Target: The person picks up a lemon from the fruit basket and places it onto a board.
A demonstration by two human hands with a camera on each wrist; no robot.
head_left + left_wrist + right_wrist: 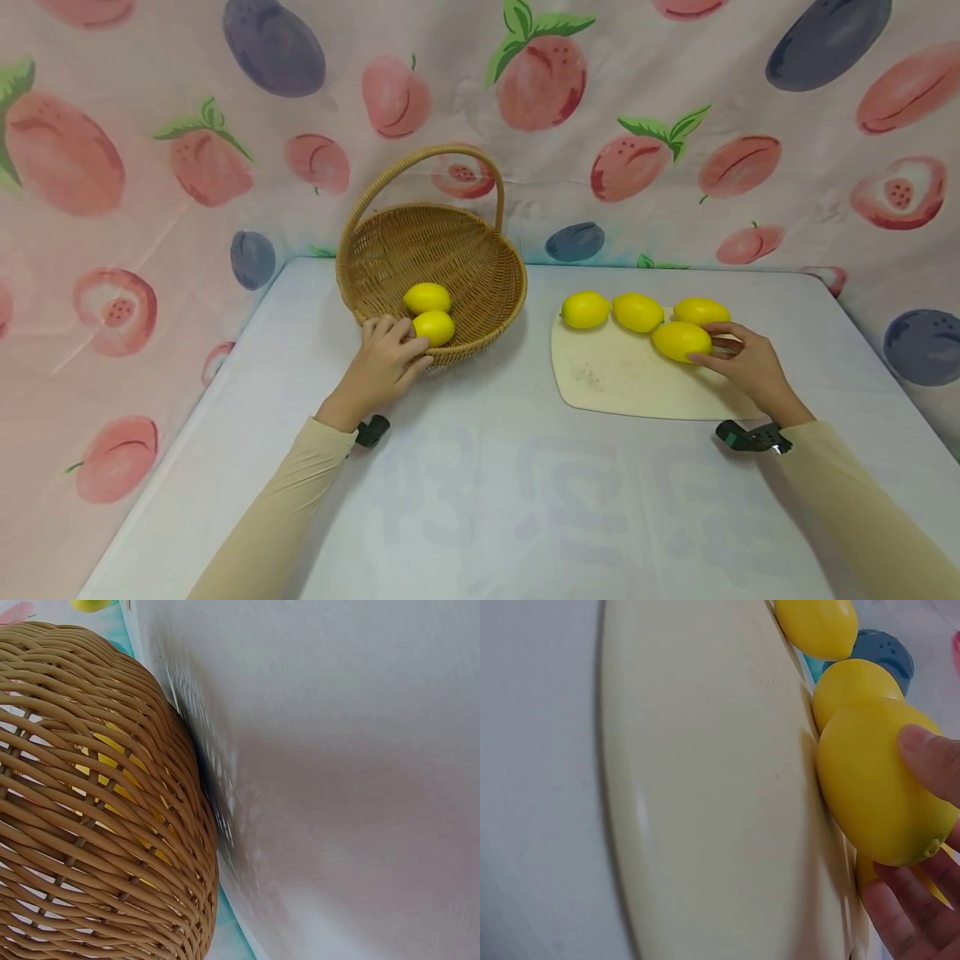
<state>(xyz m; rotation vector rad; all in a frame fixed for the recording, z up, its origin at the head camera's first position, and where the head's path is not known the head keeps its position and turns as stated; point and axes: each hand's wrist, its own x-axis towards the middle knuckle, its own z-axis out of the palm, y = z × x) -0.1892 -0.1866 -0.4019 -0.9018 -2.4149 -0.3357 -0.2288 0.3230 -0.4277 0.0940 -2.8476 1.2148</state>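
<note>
In the head view my left hand (386, 362) grips the near rim of a round wicker basket (438, 242), fingers hooked over the edge. Two yellow lemons (427, 298) lie inside it, the nearer one right by my fingertips. The left wrist view has the basket's woven side (97, 802) close up, with yellow showing through the gaps. My right hand (746, 362) holds a lemon (681, 342) at its right end above a cream cutting board (622, 375). In the right wrist view the thumb lies on this lemon (877, 780), with fingers beneath.
Three other lemons (637, 312) line the board's far edge, one of them just behind the held lemon. The basket's arched handle (420, 154) rises at the back. A white-covered table (487, 483) bears everything, and a fruit-patterned cloth (540, 175) hangs behind it.
</note>
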